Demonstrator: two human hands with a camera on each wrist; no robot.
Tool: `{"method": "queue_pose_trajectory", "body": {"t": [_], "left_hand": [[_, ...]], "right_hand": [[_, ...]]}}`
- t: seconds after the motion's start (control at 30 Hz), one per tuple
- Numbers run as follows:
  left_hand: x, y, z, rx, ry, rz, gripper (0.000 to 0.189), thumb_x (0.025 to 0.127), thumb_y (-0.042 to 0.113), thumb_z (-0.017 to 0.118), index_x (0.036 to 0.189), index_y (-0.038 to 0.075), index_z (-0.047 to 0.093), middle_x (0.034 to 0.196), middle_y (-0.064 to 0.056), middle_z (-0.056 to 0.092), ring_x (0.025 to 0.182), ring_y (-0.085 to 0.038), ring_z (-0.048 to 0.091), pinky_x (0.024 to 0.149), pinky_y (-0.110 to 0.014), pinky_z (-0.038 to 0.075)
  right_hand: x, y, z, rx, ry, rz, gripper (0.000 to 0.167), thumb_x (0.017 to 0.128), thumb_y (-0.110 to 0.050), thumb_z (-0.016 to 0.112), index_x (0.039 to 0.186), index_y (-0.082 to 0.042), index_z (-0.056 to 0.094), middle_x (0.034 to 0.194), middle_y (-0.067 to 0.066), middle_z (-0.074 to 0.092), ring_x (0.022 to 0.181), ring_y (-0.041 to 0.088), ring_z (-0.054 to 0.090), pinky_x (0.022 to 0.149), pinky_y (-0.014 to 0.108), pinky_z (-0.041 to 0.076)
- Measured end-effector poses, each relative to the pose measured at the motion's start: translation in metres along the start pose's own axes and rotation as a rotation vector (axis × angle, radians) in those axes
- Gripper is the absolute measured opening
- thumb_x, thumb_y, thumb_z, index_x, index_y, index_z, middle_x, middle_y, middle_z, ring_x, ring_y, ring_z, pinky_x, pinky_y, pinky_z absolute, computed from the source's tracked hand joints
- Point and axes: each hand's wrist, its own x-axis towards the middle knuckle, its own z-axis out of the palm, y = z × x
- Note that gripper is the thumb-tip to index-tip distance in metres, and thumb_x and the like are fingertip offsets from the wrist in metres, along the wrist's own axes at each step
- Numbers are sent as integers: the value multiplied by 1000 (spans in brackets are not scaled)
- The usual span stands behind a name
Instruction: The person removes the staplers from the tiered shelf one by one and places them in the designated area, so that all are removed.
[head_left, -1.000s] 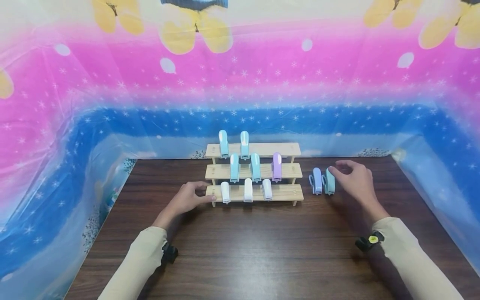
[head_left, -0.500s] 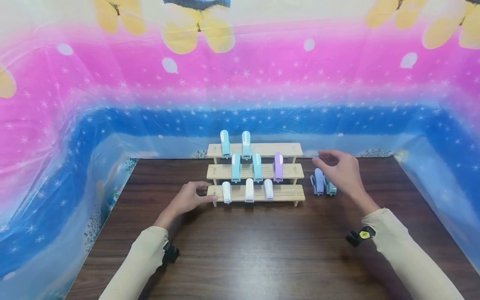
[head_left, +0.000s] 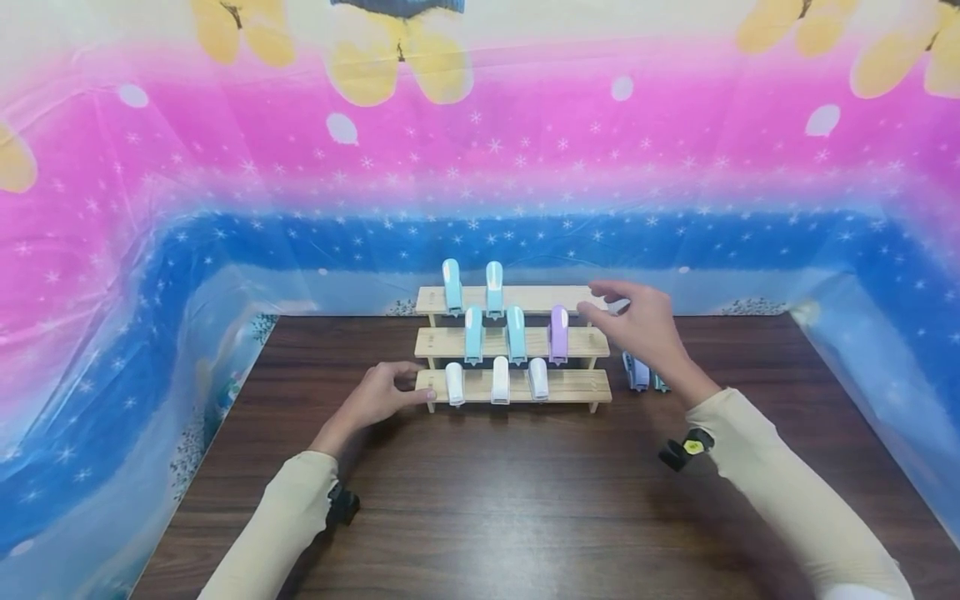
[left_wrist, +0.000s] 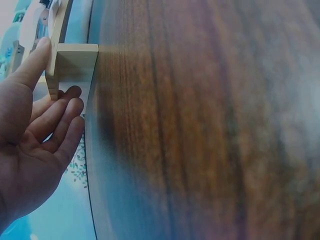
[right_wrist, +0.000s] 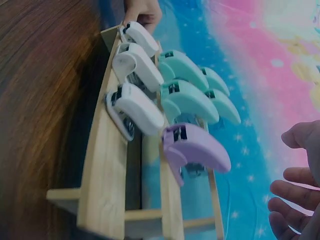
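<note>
A three-tier wooden display rack (head_left: 585, 383) carries small staplers. Two teal staplers (head_left: 493, 290) stand on its top tier. The middle tier has two teal ones and a purple stapler (head_left: 558, 333), while three white staplers (head_left: 500, 381) sit along the bottom. My left hand (head_left: 378, 396) grips the bottom tier's left end, thumb on top and fingers below in the left wrist view. Held in front of the top tier's right end, my right hand (head_left: 641, 323) has thumb and fingers apart, with nothing between them. Partly hidden below it, a lavender stapler (head_left: 637, 375) and a teal stapler (head_left: 661, 382) stand on the table.
The dark wooden table (head_left: 480, 492) extends in front of the rack. Behind the rack hangs a pink and blue patterned cloth (head_left: 525, 192), which also lines both sides of the table. Each wrist wears a small black camera (head_left: 343, 505).
My right hand has moved left and slightly up, away from the two staplers on the table to the rack's top right end. The left hand keeps its grip on the rack.
</note>
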Motion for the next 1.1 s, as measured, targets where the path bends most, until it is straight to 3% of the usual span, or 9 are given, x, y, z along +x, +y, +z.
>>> {"method": "queue_pose_trajectory", "body": {"t": [0.27, 0.4, 0.57, 1.1], "left_hand": [[1, -2, 0, -7, 2, 7, 58, 90, 39, 80, 132, 1, 66, 126, -18, 69, 115, -29, 66, 96, -50, 53], [2, -3, 0, -7, 2, 11, 60, 89, 40, 81, 132, 1, 66, 125, -17, 70, 112, -28, 67, 94, -48, 54], [3, -3, -1, -10, -6, 5, 61, 89, 43, 80, 132, 2, 66, 127, -18, 69, 115, -29, 66, 95, -50, 53], [2, -4, 1, 0, 3, 0, 61, 89, 44, 80, 132, 3, 66, 126, -16, 70, 114, -27, 66, 94, -49, 54]], "right_hand": [[21, -26, 17, -41, -37, -37, 54, 91, -51, 73, 129, -13, 71, 123, 10, 73, 100, 30, 72, 79, 45, 58], [30, -38, 27, -13, -58, -42, 54, 92, -49, 73, 130, -11, 70, 126, 11, 72, 97, 28, 73, 80, 43, 58], [41, -49, 43, 18, -62, -59, 53, 92, -47, 74, 128, -9, 71, 124, 11, 72, 107, 29, 70, 89, 46, 55], [57, -61, 90, 75, -68, 42, 54, 91, -49, 75, 123, -7, 73, 119, 11, 74, 110, 27, 69, 91, 44, 56]]}}
